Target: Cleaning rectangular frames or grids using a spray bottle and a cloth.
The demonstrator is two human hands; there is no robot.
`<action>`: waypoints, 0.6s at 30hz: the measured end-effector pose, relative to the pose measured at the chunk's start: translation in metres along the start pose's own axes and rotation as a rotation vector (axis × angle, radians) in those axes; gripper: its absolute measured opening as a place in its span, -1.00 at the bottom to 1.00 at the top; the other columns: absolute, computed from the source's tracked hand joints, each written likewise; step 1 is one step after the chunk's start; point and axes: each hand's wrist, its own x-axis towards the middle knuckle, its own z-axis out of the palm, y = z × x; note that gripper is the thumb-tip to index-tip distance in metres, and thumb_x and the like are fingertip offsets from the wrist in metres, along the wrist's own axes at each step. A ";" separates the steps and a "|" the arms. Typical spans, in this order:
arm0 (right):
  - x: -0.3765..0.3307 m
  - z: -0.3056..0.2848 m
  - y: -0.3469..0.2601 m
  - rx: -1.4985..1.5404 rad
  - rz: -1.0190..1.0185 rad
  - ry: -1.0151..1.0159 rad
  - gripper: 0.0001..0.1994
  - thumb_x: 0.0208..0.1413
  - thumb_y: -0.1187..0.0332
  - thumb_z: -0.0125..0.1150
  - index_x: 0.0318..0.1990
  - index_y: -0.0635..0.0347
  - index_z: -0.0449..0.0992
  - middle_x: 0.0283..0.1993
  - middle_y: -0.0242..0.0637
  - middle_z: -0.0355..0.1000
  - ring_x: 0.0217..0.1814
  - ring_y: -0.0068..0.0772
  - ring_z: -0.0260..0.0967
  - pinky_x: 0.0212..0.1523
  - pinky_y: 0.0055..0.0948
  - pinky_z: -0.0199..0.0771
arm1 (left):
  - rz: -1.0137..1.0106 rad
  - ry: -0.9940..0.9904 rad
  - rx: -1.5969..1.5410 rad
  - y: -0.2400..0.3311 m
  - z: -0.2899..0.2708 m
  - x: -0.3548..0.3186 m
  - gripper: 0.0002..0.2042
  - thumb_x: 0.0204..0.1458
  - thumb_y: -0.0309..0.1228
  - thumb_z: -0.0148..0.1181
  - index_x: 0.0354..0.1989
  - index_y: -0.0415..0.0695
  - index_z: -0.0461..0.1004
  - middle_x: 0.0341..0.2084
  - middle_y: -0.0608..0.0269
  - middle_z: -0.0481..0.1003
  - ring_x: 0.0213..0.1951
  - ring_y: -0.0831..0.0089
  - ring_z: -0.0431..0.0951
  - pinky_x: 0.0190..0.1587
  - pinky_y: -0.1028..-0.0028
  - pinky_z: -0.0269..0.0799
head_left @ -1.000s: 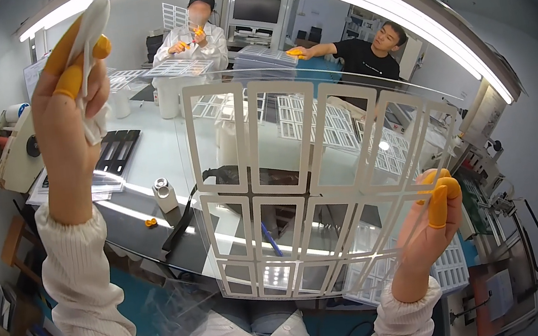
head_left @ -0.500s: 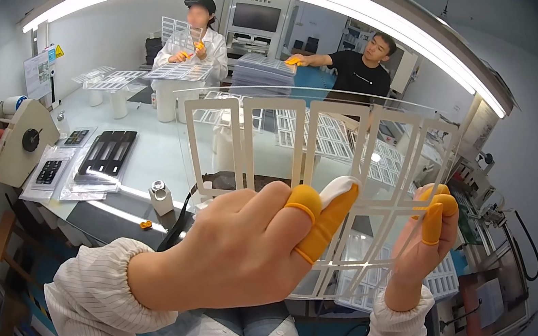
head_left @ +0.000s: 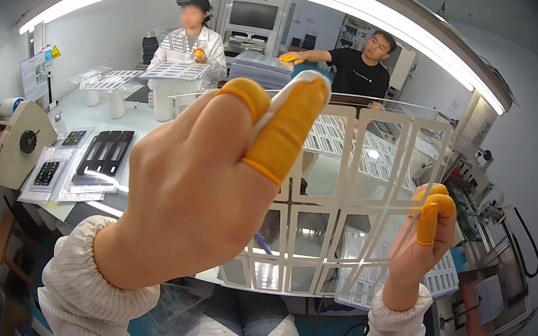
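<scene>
1. Far off, we see the pale counter (head_left: 140,117).
2. Near us tilts our clear, white-barred panel (head_left: 357,208).
3. Our left hand (head_left: 187,172), before the panel, pinches a white cloth (head_left: 275,100).
4. Our right hand (head_left: 423,236) grips the panel's right edge.

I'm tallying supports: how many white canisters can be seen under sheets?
3, toward the back left: left canister, middle canister and wider right canister. The left hand may hide others.
</scene>
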 end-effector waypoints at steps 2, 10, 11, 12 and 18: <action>0.001 0.003 -0.002 0.017 0.020 -0.034 -0.79 0.06 0.30 0.05 -0.22 0.22 0.36 -0.20 -0.36 0.35 -0.10 -0.55 0.24 0.12 -0.33 0.04 | 0.013 -0.022 -0.019 0.002 -0.003 -0.004 -0.59 -0.27 -0.63 0.15 -0.12 -0.23 0.40 -0.49 0.23 0.31 -0.60 0.47 0.33 -0.59 0.56 0.26; 0.001 0.005 -0.003 -0.001 0.005 -0.077 -0.79 0.05 0.30 0.06 -0.23 0.23 0.36 -0.17 -0.36 0.33 -0.09 -0.56 0.22 0.10 -0.29 0.03 | 0.070 -0.193 -0.096 0.019 -0.009 -0.006 -0.63 -0.29 -0.58 0.19 -0.18 -0.31 0.42 -0.55 0.25 0.31 -0.60 0.51 0.33 -0.63 0.58 0.24; 0.001 0.005 -0.004 -0.003 0.003 -0.070 -0.79 0.05 0.31 0.07 -0.23 0.24 0.35 -0.17 -0.36 0.33 -0.09 -0.55 0.22 0.10 -0.28 0.03 | 0.114 -0.113 -0.142 0.019 -0.002 -0.007 -0.68 -0.28 -0.53 0.23 -0.28 -0.38 0.42 -0.63 0.27 0.28 -0.66 0.55 0.31 -0.70 0.62 0.21; 0.001 0.005 -0.004 -0.001 0.004 -0.072 -0.79 0.05 0.31 0.07 -0.23 0.24 0.35 -0.17 -0.36 0.33 -0.09 -0.55 0.22 0.10 -0.28 0.03 | 0.113 -0.113 -0.140 0.023 0.003 -0.008 -0.68 -0.28 -0.53 0.23 -0.28 -0.38 0.42 -0.63 0.27 0.28 -0.66 0.55 0.31 -0.70 0.62 0.21; -0.001 0.002 -0.007 -0.014 -0.025 -0.096 -0.78 0.05 0.30 0.06 -0.22 0.24 0.35 -0.16 -0.35 0.33 -0.09 -0.54 0.23 0.12 -0.27 0.02 | 0.095 -0.054 -0.275 0.029 0.020 -0.011 -0.75 -0.22 -0.48 0.24 -0.42 -0.38 0.36 -0.71 0.24 0.28 -0.76 0.59 0.27 -0.81 0.62 0.17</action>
